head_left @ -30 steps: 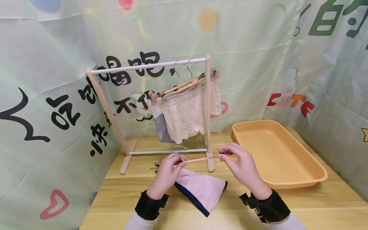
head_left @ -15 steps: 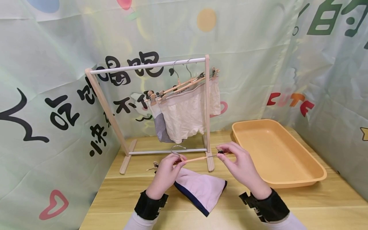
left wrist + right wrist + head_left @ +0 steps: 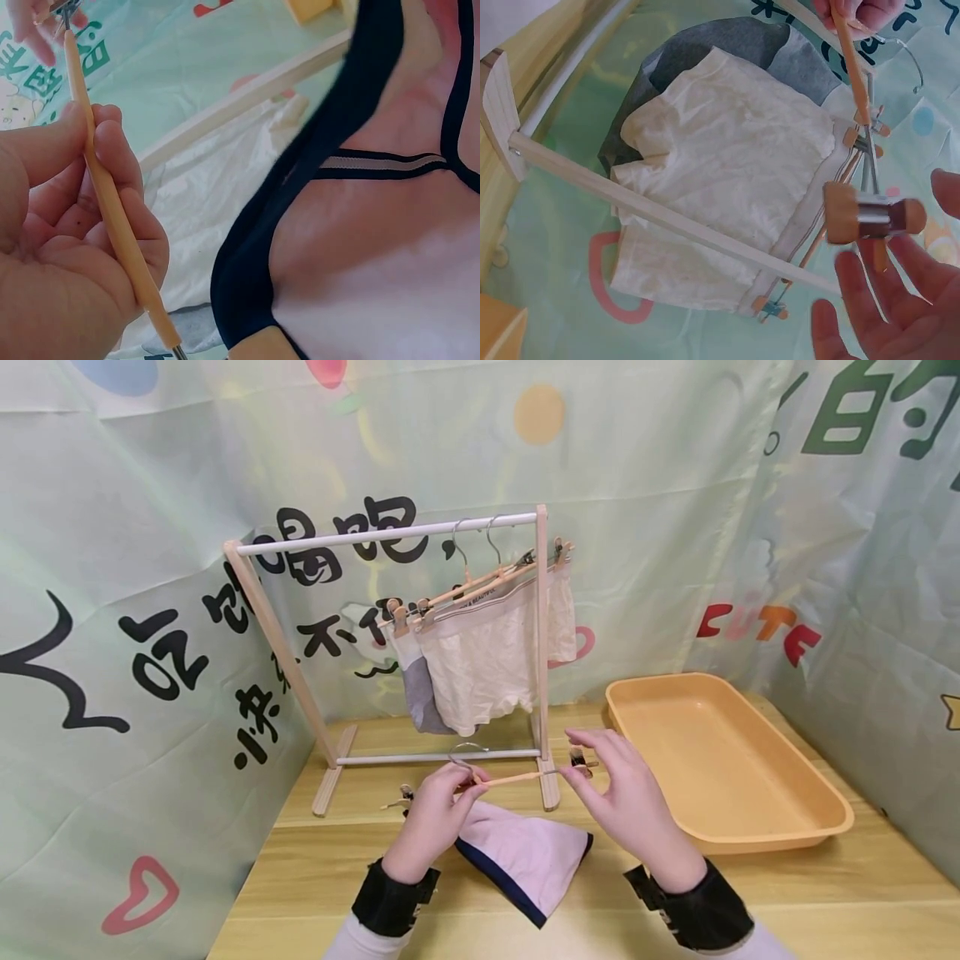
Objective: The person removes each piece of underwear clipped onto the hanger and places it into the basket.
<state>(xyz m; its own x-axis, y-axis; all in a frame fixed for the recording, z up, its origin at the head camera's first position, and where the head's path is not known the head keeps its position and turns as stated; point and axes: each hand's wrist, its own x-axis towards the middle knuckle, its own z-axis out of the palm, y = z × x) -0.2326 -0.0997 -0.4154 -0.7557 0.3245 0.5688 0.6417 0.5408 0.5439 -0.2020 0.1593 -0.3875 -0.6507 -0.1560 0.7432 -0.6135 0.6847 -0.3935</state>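
Note:
My left hand [image 3: 435, 817] grips the middle of an orange clip hanger [image 3: 516, 778] between thumb and fingers. In the left wrist view the hanger's bar [image 3: 112, 199] crosses the palm. Pale pink underpants [image 3: 528, 852] with navy trim hang beneath; a clip at the hanger's left end holds their edge [image 3: 244, 281]. My right hand [image 3: 624, 802] is at the other end, fingers apart around the right clip [image 3: 578, 760]. In the right wrist view this clip [image 3: 841, 214] has no cloth in it, and fingertips [image 3: 849, 264] lie close beside or against it; contact is unclear.
Behind the hands stands a wooden rack [image 3: 542, 635] with a white top rail [image 3: 337, 537]. Two clip hangers on it carry cream shorts [image 3: 483, 660] and a grey-and-white garment [image 3: 426, 693]. A yellow basin [image 3: 738, 768] sits at the right, near the fabric backdrop [image 3: 660, 527].
My right fingers have spread from their pinch on the right clip. The left hand still grips the hanger in the same place, and the underpants hang as before.

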